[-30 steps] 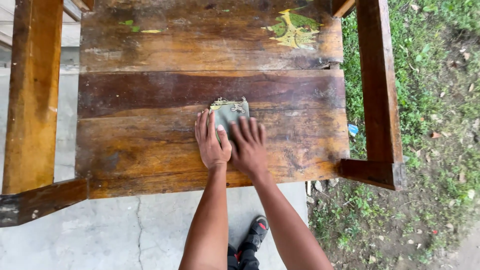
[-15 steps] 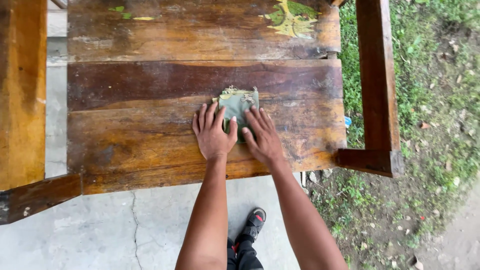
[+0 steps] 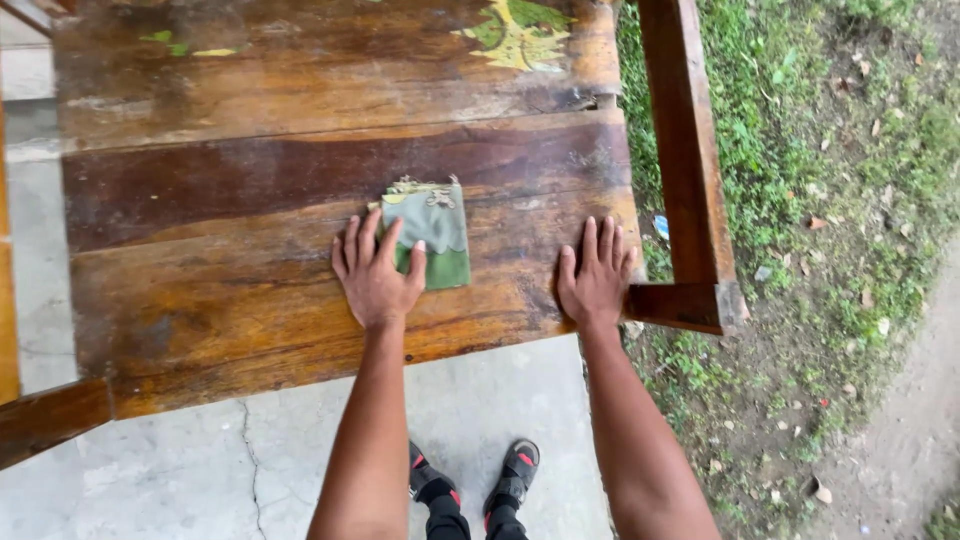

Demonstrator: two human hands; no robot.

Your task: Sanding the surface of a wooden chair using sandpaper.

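So the green cloth point(image 3: 432, 232) is a small folded square, two-tone with a darker band along the near edge and a frayed, grubby top edge, lying flat near the middle of the tabletop point(image 3: 250, 290), which is worn, glossy brown planks with dark stains and yellow-green paint splotches at the far side. The left hand point(image 3: 375, 275) lies flat with fingers spread, fingertips overlapping the cloth's left edge, while the right hand point(image 3: 595, 275) is pressed palm-down, fingers slightly apart, on bare wood by the right edge, well apart from the cloth. A wooden armrest point(image 3: 685, 160) runs along the right, with cracked concrete floor point(image 3: 200, 470) and grass point(image 3: 820, 150) below.
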